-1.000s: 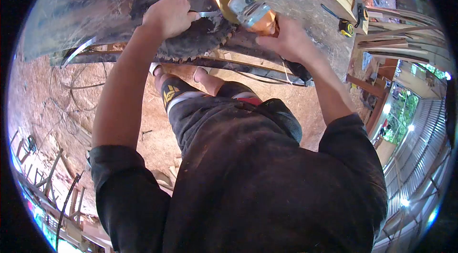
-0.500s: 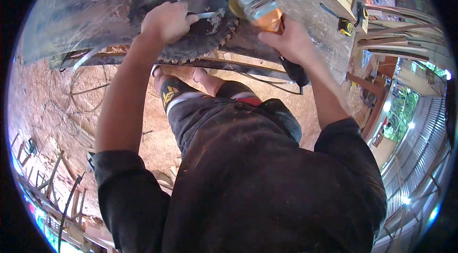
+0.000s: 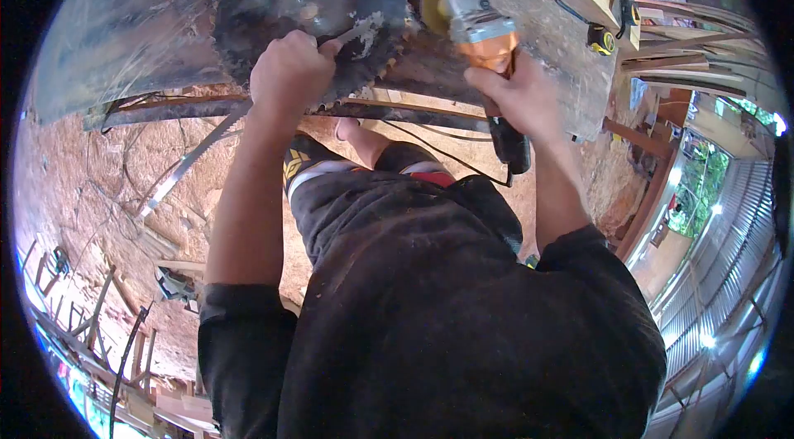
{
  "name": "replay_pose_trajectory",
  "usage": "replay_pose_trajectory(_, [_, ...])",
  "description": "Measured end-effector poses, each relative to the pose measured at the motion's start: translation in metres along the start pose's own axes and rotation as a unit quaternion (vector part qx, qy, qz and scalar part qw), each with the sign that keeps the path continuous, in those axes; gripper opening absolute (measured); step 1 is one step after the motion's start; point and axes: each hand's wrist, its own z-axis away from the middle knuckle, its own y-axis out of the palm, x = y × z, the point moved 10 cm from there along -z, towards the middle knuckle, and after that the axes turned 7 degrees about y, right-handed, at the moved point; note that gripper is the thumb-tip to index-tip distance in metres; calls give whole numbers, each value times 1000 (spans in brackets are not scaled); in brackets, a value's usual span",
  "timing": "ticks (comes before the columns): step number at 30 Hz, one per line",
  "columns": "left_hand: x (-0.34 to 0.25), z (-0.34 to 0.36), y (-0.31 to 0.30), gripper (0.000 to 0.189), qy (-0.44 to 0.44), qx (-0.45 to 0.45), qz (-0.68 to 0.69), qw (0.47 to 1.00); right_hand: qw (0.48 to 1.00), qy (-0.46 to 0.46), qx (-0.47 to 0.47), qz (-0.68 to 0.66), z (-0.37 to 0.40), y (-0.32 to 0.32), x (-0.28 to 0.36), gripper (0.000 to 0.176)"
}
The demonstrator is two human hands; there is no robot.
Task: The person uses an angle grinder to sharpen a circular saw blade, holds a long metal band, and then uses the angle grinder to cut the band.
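Dark saw blade (image 3: 310,4) lies flat on the table (image 3: 124,33) at 12 o'clock: round, toothed, sooty, bright at the hub, with a pale patch toward 3. Left hand (image 3: 289,67), fingers clamped on its 6 o'clock rim, hides the teeth there. Right hand (image 3: 517,91) grips the orange grinder (image 3: 475,21), disc at the blade's 3 o'clock edge; contact hard to tell. The blade's top is cut off.

- I see a black short-sleeved T-shirt (image 3: 447,323), its front flecked with pale dust.
- Its left sleeve (image 3: 244,331) and right sleeve (image 3: 600,273) end above the elbow, and I read the forearms as bare down to the left hand (image 3: 291,67) and right hand (image 3: 521,95).
- The dark shorts (image 3: 347,195) carry a yellow emblem (image 3: 295,164) above a pale hem band (image 3: 321,169). The other leg shows a red-and-white band (image 3: 426,174).
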Motion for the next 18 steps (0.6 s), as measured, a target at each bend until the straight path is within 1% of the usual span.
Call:
replay_pose_trajectory(1, [1,0,-1,53,-8,-7,0,1000,1000,0,0,0,-2,5,-2,53])
replay_pose_trajectory(3, [1,-2,-1,53,-22,6,0,1000,997,-58,10,43,-6,21,7,59])
replay_pose_trajectory(4, [1,-2,-2,53,-35,17,0,999,998,-3,62,29,2,29,11,62])
replay_pose_trajectory(5, [1,-3,-4,53,-36,17,0,999,998,-5,63,30,0,35,8,62])
replay_pose_trajectory(7, [0,-5,-3,54,-32,40,12,999,992,-97,13,75,-2,40,18,50])
replay_pose_trajectory(11, [0,-7,-2,54,-33,64,6,997,993,-108,7,53,4,42,24,50])
replay_pose_trajectory(13, [2,-9,-3,60,-19,17,19,1000,995,-88,20,47,6,44,23,49])
replay_pose_trajectory(14, [4,-11,0,60,-19,16,20,999,995,-88,19,49,7,44,27,49])
replay_pose_trajectory(16, [4,-12,5,60,-22,57,23,998,992,-114,47,29,10,51,40,46])
replay_pose_trajectory(17, [3,-11,4,60,-23,57,24,998,992,-115,47,30,8,53,40,46])
replay_pose_trajectory(18, [2,-10,2,59,-28,51,27,998,994,-90,51,40,1,56,34,53])
